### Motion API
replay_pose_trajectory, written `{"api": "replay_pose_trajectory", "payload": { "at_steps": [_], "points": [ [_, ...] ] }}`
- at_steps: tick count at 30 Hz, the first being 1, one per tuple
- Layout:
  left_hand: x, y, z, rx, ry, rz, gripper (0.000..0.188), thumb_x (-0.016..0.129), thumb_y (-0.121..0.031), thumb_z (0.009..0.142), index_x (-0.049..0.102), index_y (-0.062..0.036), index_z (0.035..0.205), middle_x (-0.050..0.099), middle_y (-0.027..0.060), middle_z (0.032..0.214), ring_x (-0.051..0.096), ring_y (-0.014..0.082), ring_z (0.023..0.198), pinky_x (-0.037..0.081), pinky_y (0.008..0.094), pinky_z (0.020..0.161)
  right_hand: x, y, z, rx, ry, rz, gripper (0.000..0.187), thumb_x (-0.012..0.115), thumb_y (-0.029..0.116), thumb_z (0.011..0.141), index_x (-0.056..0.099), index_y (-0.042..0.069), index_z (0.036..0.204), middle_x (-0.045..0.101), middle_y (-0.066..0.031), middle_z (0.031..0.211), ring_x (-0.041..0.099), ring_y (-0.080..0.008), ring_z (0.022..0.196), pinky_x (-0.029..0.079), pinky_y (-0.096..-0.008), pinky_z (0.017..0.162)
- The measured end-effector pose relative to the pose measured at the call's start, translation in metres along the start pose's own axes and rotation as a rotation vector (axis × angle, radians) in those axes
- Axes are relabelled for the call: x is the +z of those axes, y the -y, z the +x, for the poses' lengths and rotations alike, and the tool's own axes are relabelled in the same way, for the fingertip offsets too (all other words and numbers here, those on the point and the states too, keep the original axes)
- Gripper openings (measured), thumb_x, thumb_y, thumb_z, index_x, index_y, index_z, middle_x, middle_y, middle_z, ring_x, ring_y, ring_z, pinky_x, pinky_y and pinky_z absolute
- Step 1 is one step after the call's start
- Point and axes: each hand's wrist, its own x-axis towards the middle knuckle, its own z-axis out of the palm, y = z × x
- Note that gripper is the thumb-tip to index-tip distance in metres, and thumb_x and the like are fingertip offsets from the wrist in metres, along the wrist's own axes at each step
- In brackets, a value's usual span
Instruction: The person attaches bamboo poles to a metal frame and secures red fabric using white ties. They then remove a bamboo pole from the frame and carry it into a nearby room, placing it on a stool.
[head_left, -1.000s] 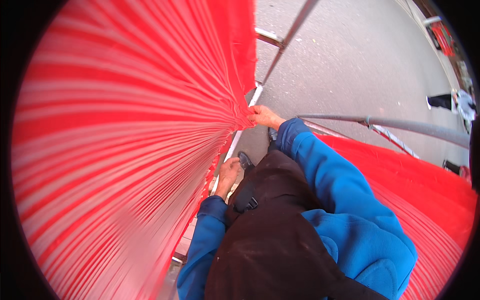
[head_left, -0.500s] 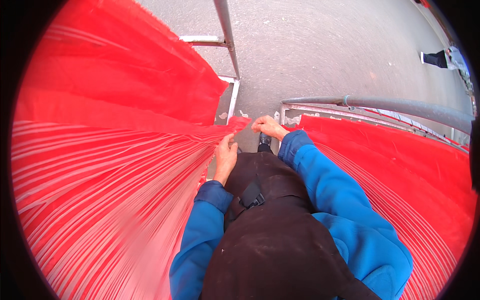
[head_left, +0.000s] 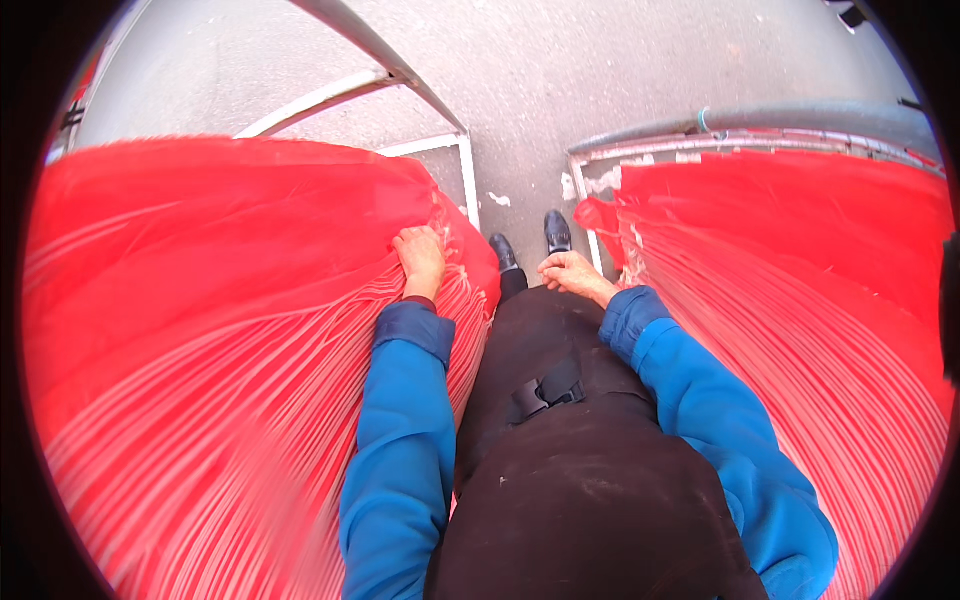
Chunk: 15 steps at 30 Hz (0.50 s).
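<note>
Layered red fabric (head_left: 230, 230) with pale fold edges spreads across my left side. My left hand (head_left: 420, 258) lies on its near corner, the fingers curled into the layers and gripping the cloth. A second layered red fabric (head_left: 770, 220) fans out on my right, with a bunched, frayed corner beside the gap between the two. My right hand (head_left: 578, 275) hovers in front of my dark apron (head_left: 570, 480), apart from both fabrics. Its fingers are pressed together in a pinch; whether anything thin is between them is hidden.
A grey metal tube frame (head_left: 400, 75) stands beyond the left fabric. Another metal rail (head_left: 800, 120) runs behind the right one. Between them my dark shoes (head_left: 557, 232) stand on grey ground (head_left: 560, 70). A black buckle (head_left: 540, 397) hangs at the apron's front.
My left hand has moved away from the gap onto the left fabric, whose top layer has swung nearer. My right hand has drawn back toward my body. The view has shifted.
</note>
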Motion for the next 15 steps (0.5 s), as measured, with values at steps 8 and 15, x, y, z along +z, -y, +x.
{"api": "replay_pose_trajectory", "payload": {
  "at_steps": [8, 15],
  "points": [
    [0.0, -0.028, 0.016, -0.073, -0.023, -0.229, 0.023, 0.056, -0.02, 0.082, 0.064, -0.0026, 0.095, 0.068, 0.0116, 0.084, 0.065, 0.0282, 0.084, 0.048, 0.0438, 0.072, 0.013, -0.036, -0.007, 0.07, -0.052, 0.139, 0.021, 0.055, 0.018, 0.087, 0.063, 0.004, 0.101, 0.064, -0.0044, 0.083, 0.061, -0.012, 0.072, 0.048, -0.0249, 0.06],
    [-0.022, -0.029, 0.015, 0.029, 0.182, -0.898, 0.012, 0.065, -0.011, 0.073, 0.058, -0.0013, 0.077, 0.063, 0.0113, 0.072, 0.062, 0.0243, 0.069, 0.048, 0.0356, 0.064, 0.001, -0.003, 0.009, -0.065, -0.083, 0.188, 0.024, 0.056, 0.01, 0.087, 0.06, 0.003, 0.109, 0.065, -0.0075, 0.094, 0.062, -0.0141, 0.084, 0.05, -0.0262, 0.071]
  ]
}}
